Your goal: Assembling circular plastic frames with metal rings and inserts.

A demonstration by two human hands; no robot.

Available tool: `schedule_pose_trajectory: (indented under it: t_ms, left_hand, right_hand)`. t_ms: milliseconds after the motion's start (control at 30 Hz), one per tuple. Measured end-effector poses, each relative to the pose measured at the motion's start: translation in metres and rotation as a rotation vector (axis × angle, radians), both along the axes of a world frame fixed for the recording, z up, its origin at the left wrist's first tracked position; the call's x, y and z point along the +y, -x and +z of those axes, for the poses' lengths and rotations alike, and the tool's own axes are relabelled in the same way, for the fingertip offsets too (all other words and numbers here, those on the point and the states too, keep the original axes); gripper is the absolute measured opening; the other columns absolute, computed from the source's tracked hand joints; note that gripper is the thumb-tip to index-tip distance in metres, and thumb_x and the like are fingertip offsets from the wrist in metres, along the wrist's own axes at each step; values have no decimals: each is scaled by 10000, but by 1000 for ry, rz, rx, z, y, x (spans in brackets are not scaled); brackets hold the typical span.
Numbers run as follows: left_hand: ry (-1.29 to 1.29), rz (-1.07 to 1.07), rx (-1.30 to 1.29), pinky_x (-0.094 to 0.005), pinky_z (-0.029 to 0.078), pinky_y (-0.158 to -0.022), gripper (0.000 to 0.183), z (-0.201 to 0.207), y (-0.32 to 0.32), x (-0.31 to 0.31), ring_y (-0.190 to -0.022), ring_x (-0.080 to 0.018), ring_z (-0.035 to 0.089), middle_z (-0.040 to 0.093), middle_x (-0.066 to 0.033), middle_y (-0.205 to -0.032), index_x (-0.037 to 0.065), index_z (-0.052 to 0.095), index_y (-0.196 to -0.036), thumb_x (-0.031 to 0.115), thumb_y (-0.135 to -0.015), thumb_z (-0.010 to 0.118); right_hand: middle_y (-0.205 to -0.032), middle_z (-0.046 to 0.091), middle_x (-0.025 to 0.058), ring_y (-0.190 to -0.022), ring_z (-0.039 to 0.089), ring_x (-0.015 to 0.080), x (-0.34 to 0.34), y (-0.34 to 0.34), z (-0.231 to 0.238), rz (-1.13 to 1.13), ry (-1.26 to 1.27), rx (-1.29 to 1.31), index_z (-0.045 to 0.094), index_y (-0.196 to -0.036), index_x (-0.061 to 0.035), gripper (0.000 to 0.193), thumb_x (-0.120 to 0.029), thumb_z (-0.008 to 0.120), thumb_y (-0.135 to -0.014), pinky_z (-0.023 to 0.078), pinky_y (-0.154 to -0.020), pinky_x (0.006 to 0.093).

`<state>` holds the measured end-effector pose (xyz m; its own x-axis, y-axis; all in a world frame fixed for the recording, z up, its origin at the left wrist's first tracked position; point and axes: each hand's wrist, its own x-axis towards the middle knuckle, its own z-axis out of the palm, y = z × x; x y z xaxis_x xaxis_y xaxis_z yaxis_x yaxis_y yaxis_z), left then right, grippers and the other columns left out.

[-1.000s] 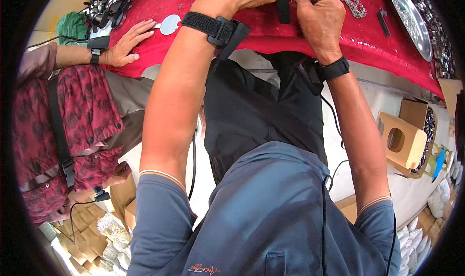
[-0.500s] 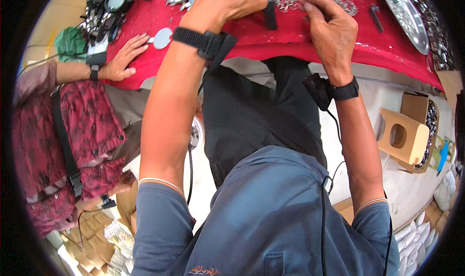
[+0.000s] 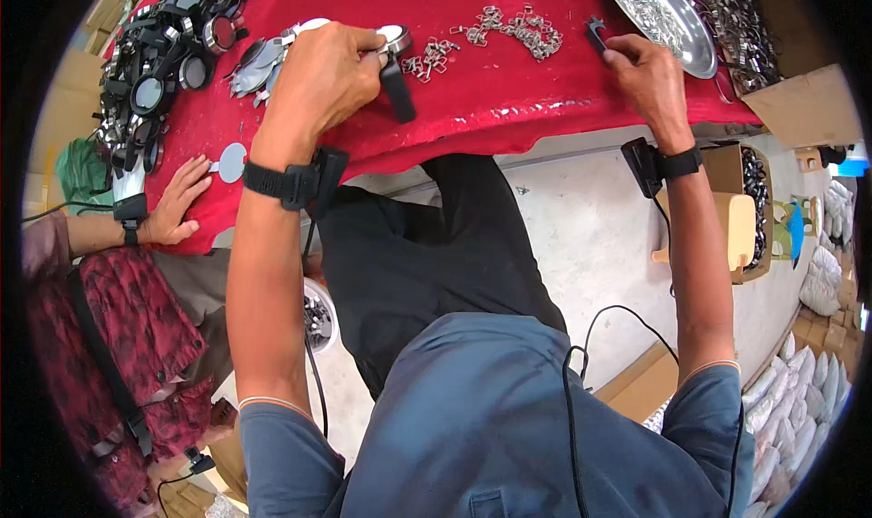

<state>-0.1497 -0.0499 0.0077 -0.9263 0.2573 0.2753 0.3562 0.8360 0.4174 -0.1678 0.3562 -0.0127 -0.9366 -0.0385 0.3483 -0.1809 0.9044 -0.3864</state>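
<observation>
Gripping a round metal disc [image 3: 394,38] with a black strap [image 3: 398,89] hanging off it, the left hand [image 3: 318,82] has drawn away from the right hand [image 3: 647,74] — 1 second ago both met over the piece. The right now closes on a small black part [image 3: 596,34] near the worktop's [image 3: 545,100] right edge, beside the steel tray [image 3: 656,14] — likely fetching another piece. Loose metal clips [image 3: 509,25] lie between them.

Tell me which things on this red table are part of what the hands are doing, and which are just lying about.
In hand:
- left hand holds a round metal piece with black strap
- right hand on a small black part
- loose metal clips between them

Lying about:
- steel tray
- pile of black round pieces
- a co-worker's hand
</observation>
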Motion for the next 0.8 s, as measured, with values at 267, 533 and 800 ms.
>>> schedule_pose_trajectory:
  t_ms: [267,533,800]
  left_hand:
    - [-113,46,-8,-439,592,-728,298,-9,1,3,-718,-424,744,725,-296,-808,17,839,-1130,153,-904,701]
    - [-130,129,-31,-439,591,-731,334,-10,-4,6,-739,-444,737,720,-317,-858,20,836,-1140,91,-879,642]
    - [-53,93,-56,-405,581,-752,345,-16,-1,-2,-758,-354,766,774,-271,-907,103,834,-1244,135,-938,678]
  right_hand:
    - [-958,800,207,-904,771,421,-10,75,5,218,-313,123,832,-1085,-67,225,-241,754,-965,607,-877,485]
    - [-844,782,193,-802,765,409,-14,127,-13,176,-525,-65,789,-844,-38,109,-101,715,-893,618,-746,503]
    - [-1014,784,275,-1015,763,466,-43,129,-8,79,-726,-113,786,-922,8,207,-169,679,-908,621,-903,507]
